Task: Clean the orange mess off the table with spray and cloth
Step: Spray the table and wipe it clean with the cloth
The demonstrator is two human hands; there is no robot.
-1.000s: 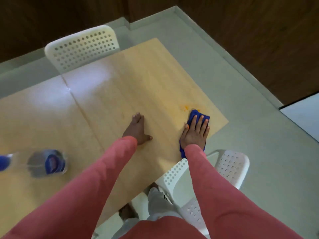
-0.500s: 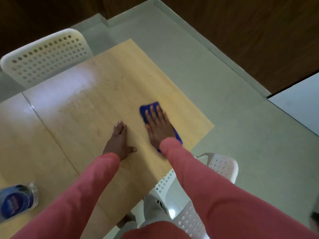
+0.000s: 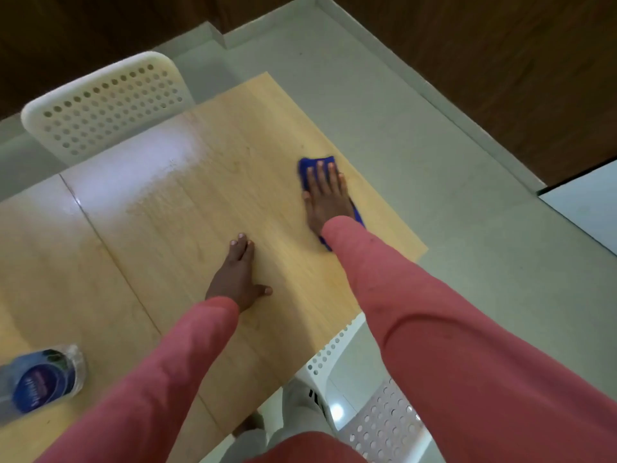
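Observation:
My right hand (image 3: 325,195) lies flat, fingers straight, pressing a blue cloth (image 3: 305,168) onto the wooden table (image 3: 187,222) near its right edge. Most of the cloth is hidden under the hand. My left hand (image 3: 238,275) rests flat on the table, fingers straight, a little nearer to me and to the left of the cloth. A clear spray bottle with a blue label (image 3: 40,382) lies on the table at the far left. No orange stain shows on the wood around the cloth.
A white perforated chair (image 3: 103,101) stands at the table's far side. Another white chair (image 3: 374,412) is under the near edge by my legs. Grey floor and dark wooden walls lie to the right. A seam (image 3: 110,242) runs across the tabletop.
My right hand slid the cloth over the orange spot, left toward the middle, then back to the right. The orange stain is no longer visible. My left hand stayed put.

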